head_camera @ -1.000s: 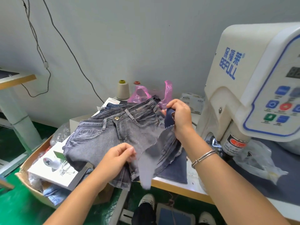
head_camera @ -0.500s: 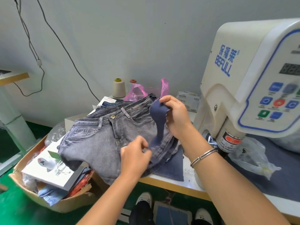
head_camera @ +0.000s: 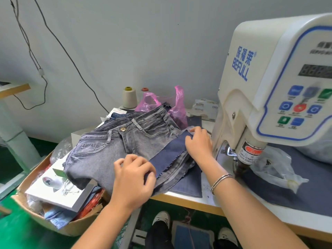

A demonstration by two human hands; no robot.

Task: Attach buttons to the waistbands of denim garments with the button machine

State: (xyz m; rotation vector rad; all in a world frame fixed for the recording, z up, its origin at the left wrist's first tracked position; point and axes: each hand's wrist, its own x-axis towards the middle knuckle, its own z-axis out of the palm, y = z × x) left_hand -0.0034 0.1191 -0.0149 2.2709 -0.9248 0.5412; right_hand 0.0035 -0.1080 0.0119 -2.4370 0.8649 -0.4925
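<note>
Both hands lie at frame centre on a dark blue denim strip (head_camera: 170, 155): left hand (head_camera: 133, 178) pinching its lower end, right hand (head_camera: 198, 142) pressing its upper end flat; beneath lie grey jeans (head_camera: 122, 146) (button (head_camera: 122, 129) fastened); the BEFULL button machine (head_camera: 273, 97) fills the right.

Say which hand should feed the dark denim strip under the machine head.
Right hand, probably: it rests on the strip's far end, right beside the machine head. The left hand holds the near end, farther away.
</note>
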